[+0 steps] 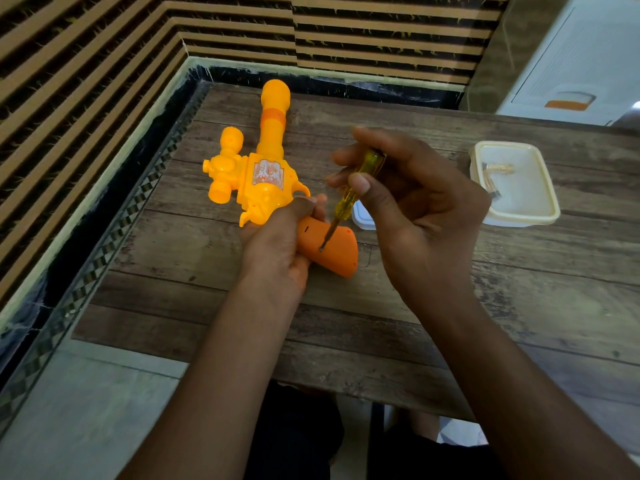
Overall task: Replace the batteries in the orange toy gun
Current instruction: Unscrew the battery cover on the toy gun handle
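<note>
The orange toy gun (263, 161) lies flat on the wooden table (381, 323), barrel pointing away from me. My left hand (277, 237) is closed around its darker orange grip (332, 249), holding it down. In my right hand (415, 209) is a screwdriver (349, 194) with a clear yellow handle, held upright and tilted. Its metal tip rests on a small screw in the side of the grip. The part of the grip under my left fingers is hidden.
A cream plastic tub (519, 216) at the right holds a few small brass-coloured and dark parts. A white lid (362, 216) lies partly behind my right hand. A slatted wall closes the back and left. A white appliance (581, 64) stands at the far right.
</note>
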A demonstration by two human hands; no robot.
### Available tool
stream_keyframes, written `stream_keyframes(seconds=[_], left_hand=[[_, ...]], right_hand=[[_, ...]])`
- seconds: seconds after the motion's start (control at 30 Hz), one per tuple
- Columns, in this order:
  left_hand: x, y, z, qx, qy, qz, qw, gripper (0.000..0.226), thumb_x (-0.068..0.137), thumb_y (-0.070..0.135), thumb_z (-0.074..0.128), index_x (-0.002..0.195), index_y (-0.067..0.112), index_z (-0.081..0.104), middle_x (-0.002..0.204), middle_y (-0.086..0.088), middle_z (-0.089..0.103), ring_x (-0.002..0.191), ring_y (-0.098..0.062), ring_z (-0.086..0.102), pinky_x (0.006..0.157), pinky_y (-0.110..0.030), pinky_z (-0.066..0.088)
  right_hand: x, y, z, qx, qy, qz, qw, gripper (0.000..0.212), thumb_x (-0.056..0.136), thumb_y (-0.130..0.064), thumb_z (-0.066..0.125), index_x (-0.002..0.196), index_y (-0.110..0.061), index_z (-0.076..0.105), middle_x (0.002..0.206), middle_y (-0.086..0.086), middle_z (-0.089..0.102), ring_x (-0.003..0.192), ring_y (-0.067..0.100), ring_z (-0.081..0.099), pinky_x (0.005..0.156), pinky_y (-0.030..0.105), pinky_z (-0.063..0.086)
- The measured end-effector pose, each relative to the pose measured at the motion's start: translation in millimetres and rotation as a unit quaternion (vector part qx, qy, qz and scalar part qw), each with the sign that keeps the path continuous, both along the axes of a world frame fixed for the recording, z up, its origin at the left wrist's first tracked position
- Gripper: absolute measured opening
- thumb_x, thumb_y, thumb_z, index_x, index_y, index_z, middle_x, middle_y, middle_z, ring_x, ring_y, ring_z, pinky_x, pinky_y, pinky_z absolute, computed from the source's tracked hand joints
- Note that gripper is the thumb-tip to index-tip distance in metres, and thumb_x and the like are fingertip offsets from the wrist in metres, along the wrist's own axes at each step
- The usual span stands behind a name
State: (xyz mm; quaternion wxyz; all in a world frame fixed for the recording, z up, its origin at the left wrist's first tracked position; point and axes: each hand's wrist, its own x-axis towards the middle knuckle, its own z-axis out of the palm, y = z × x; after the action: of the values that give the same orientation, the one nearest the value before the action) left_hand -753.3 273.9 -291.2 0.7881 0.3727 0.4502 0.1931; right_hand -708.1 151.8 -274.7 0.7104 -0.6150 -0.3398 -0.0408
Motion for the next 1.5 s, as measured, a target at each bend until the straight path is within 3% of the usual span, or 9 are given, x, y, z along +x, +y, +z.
stream_keyframes(seconds=[0.27,0.43,0.6,0.83,0.97,1.07,1.2,1.37,1.5], left_hand=[[1,0,-1,-0.001,-0.006,0.003,1.0,0.043,0.084,-0.002,0.076,0.126,0.004,0.067,0.111,-0.02,0.076,0.091,-0.029,0.076,0.083,-0.056,0.062],[1,1,-4,-0.001,-0.009,0.008,1.0,0.04,0.085,-0.003,0.075,0.123,0.005,0.068,0.109,-0.019,0.078,0.103,-0.035,0.076,0.087,-0.06,0.06],[2,3,-4,-0.003,-0.008,0.015,1.0,0.041,0.085,-0.003,0.075,0.125,0.002,0.067,0.092,-0.011,0.076,0.067,-0.013,0.075,0.084,-0.045,0.063],[3,6,-6,-0.02,-0.017,0.009,1.0,0.042,0.086,-0.004,0.073,0.127,0.001,0.066,0.104,-0.016,0.078,0.062,-0.01,0.072,0.08,-0.039,0.063],[1,6,-4,-0.016,-0.001,0.015,1.0,0.039,0.085,-0.002,0.076,0.122,0.003,0.069,0.105,-0.015,0.079,0.069,-0.013,0.074,0.081,-0.039,0.063],[-1,11,-5,-0.016,-0.006,0.016,1.0,0.034,0.083,-0.003,0.074,0.116,0.003,0.069,0.108,-0.017,0.078,0.065,-0.013,0.073,0.078,-0.036,0.062],[-4,17,-5,-0.003,-0.009,0.018,1.0,0.017,0.086,0.006,0.07,0.103,0.008,0.068,0.084,-0.009,0.076,0.059,-0.014,0.07,0.069,-0.034,0.06],[-14,28,0,0.022,-0.023,0.053,0.998,0.029,0.088,0.014,0.066,0.116,0.009,0.068,0.088,-0.008,0.069,0.056,-0.015,0.066,0.056,-0.027,0.057],[-24,43,-2,0.049,-0.015,0.07,0.996,0.034,0.094,0.024,0.064,0.122,0.007,0.07,0.088,-0.005,0.076,0.055,-0.015,0.069,0.051,-0.026,0.056]], right_hand=[[0,-1,1,-0.003,0.009,0.006,1.0,0.034,0.094,0.012,0.063,0.129,0.008,0.062,0.109,0.019,0.073,0.101,0.033,0.076,0.088,0.054,0.061],[1,2,4,-0.053,-0.001,-0.017,0.998,0.036,0.095,-0.002,0.072,0.13,0.001,0.066,0.114,0.013,0.073,0.104,0.025,0.074,0.084,0.042,0.063],[7,3,1,-0.063,0.041,-0.021,0.997,0.037,0.094,-0.001,0.073,0.131,-0.002,0.065,0.102,0.014,0.072,0.09,0.026,0.076,0.075,0.048,0.063],[7,3,-3,-0.025,0.058,-0.026,0.998,0.039,0.096,0.004,0.068,0.134,0.001,0.061,0.105,0.019,0.072,0.097,0.027,0.077,0.083,0.048,0.064],[5,4,0,0.006,0.007,-0.021,1.0,0.04,0.097,0.013,0.062,0.135,0.005,0.055,0.107,0.023,0.069,0.1,0.031,0.074,0.086,0.045,0.063],[6,7,-2,0.0,-0.048,-0.052,0.997,0.028,0.095,0.015,0.062,0.122,0.008,0.058,0.103,0.018,0.07,0.098,0.027,0.075,0.083,0.044,0.062],[15,10,-15,-0.066,-0.121,-0.066,0.988,0.022,0.091,0.016,0.063,0.106,0.002,0.069,0.105,0.011,0.076,0.098,0.023,0.075,0.078,0.044,0.062],[24,25,-37,-0.139,-0.222,-0.072,0.962,0.029,0.083,0.023,0.067,0.1,0.003,0.077,0.108,0.01,0.079,0.104,0.013,0.073,0.089,0.023,0.06],[31,39,-51,-0.174,-0.278,-0.037,0.944,0.034,0.078,0.025,0.062,0.097,0.002,0.077,0.104,0.015,0.079,0.112,0.028,0.074,0.089,0.036,0.061]])
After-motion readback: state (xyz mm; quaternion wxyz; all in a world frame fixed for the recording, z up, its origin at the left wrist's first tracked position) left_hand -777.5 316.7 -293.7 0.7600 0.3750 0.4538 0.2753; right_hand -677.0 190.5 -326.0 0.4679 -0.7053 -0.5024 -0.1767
